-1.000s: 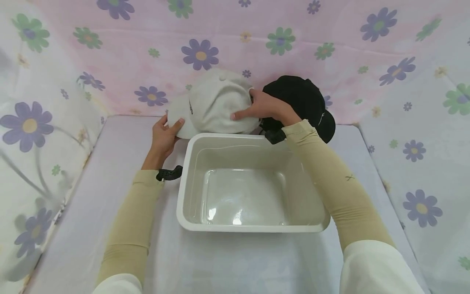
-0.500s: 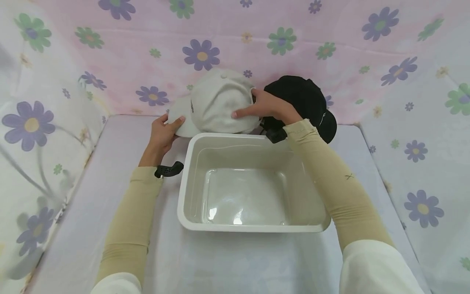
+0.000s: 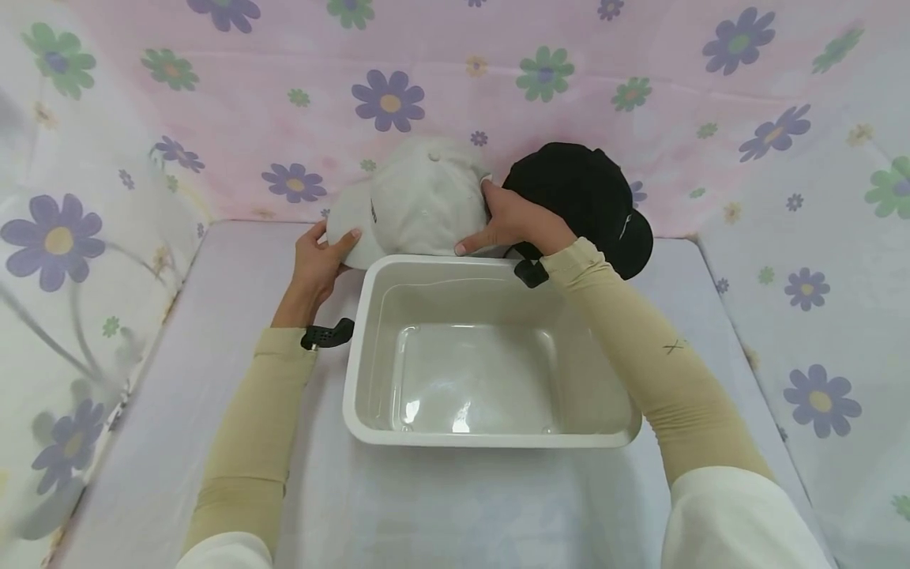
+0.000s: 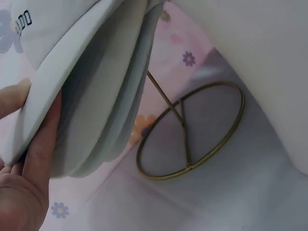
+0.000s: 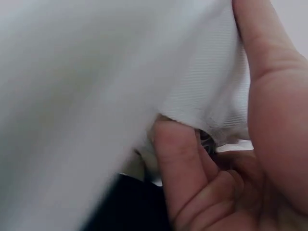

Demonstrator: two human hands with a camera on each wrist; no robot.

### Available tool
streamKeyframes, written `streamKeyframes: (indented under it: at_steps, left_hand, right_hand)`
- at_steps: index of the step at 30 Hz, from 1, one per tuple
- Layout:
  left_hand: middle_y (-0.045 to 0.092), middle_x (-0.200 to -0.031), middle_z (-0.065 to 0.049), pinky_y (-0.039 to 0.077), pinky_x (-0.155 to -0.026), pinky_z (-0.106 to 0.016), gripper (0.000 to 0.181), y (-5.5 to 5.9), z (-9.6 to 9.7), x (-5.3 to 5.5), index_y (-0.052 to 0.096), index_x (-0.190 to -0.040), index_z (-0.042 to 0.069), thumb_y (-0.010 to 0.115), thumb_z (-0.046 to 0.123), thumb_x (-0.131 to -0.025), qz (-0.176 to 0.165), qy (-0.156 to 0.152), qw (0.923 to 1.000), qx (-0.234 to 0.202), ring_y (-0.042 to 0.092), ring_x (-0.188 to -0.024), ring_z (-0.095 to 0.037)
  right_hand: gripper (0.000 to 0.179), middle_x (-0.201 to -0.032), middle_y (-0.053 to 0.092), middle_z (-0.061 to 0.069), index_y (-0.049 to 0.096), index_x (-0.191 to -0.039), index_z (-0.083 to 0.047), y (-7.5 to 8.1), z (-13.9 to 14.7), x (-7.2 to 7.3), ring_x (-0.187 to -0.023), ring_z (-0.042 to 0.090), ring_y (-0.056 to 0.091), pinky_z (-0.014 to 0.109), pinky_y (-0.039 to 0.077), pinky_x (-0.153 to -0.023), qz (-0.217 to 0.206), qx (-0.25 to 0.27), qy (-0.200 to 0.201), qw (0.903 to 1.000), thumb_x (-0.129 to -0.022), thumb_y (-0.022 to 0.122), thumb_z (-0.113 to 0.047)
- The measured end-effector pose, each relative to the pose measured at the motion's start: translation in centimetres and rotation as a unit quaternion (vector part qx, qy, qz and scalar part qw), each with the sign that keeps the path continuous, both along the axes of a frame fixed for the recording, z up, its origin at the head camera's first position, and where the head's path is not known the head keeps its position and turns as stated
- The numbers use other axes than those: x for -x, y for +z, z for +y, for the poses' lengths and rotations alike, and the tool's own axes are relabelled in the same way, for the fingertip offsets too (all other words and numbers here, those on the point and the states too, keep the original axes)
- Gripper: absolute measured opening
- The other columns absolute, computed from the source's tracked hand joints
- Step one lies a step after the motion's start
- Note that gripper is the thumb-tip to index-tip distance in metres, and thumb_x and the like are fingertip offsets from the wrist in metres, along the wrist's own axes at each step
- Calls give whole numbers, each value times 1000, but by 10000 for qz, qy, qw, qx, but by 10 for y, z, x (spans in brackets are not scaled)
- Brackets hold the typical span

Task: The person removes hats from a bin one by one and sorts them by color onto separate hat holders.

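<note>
A white baseball cap [image 3: 430, 201] with small dark lettering on its front stands at the back, brim to the left. My left hand [image 3: 315, 265] pinches that brim, thumb on top and fingers beneath. In the left wrist view, several more pale brims [image 4: 103, 139] are layered under the top one. At the back of the cap, my right hand [image 3: 522, 217] grips the lower edge. Its thumb lies on the outside; in the right wrist view, other fingers [image 5: 178, 159] tuck under the white fabric. Most of the inside is hidden.
Right of the white cap is a black cap [image 3: 576, 197], partly behind my right hand. A beige plastic basin [image 3: 490, 440] stands in front, between my forearms. A gold wire stand [image 4: 188, 167] with a ring base shows beneath the caps. Flowered cloth [image 3: 455, 47] hangs behind.
My right hand's thumb has slid down to the cap's lower edge, and the creases in the white crown have smoothed out. The left hand keeps its grip almost in place.
</note>
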State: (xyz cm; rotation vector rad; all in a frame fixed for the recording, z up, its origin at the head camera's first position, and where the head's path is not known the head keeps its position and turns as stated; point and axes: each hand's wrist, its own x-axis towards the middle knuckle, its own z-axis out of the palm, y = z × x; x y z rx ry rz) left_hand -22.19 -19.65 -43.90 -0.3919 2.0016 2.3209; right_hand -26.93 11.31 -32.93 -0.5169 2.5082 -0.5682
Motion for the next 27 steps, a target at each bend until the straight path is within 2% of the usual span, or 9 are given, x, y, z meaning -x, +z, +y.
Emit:
streamKeyframes:
  at_steps: [4,8,12,16,18,22,24,27]
  left_hand:
    - [59,-129,-11,60,-70,-22,63,-2,-2,-3,43,-150,9,73,10,-94,-80,-137,9997,-201,69,-94,-12]
    - [58,-130,-16,61,-69,-25,61,-3,-2,-4,45,-146,9,75,9,-92,56,-182,9998,-55,69,-95,-15]
    - [55,-137,-23,62,-69,-26,64,-8,0,-4,45,-147,11,76,9,-91,16,-248,9995,171,69,-98,-19]
    - [53,-139,-27,61,-67,-24,66,-10,1,-4,44,-149,11,76,9,-91,28,-175,9995,245,68,-99,-21]
    - [56,-134,-26,60,-66,-23,64,-8,2,-5,45,-148,10,76,10,-92,83,-87,9995,284,69,-95,-18]
    - [62,-118,-21,60,-65,-22,65,-4,2,-9,41,-149,5,74,12,-93,49,-46,9996,257,71,-81,-9]
    - [62,-114,-19,61,-67,-23,68,-1,0,-12,35,-153,4,71,14,-96,-61,-175,9993,310,72,-75,-8]
    - [60,-120,-23,61,-74,-24,72,4,-5,-18,23,-159,5,63,21,-101,-283,-545,9965,560,72,-73,-6]
  right_hand:
    - [130,-169,8,19,-7,-161,1,3,-4,-1,-155,27,20,39,23,-125,28,-54,-8,10000,-82,82,-51]
    - [131,-169,10,20,-8,-161,1,3,-6,-1,-155,27,21,40,24,-125,144,-72,-44,9999,-81,83,-50]
    - [119,-160,31,25,10,-158,5,-3,-8,-4,-146,32,37,41,33,-120,546,-41,-11,9985,-80,86,-43]
    - [102,-144,48,24,27,-148,4,-8,-10,-6,-132,35,50,44,41,-113,880,14,-6,9961,-78,88,-38]
    - [102,-146,47,24,26,-149,4,-8,-10,-6,-134,35,49,44,41,-114,853,47,-32,9963,-78,87,-38]
    - [116,-159,33,23,11,-159,3,-5,-5,-3,-144,31,39,43,34,-119,515,122,7,9986,-80,85,-40]
    - [118,-162,29,20,8,-160,2,-2,-1,-2,-146,29,35,42,32,-120,301,283,37,9991,-81,84,-41]
    - [114,-164,26,16,8,-161,-1,8,3,-6,-147,26,33,40,30,-121,127,374,66,9992,-84,82,-41]
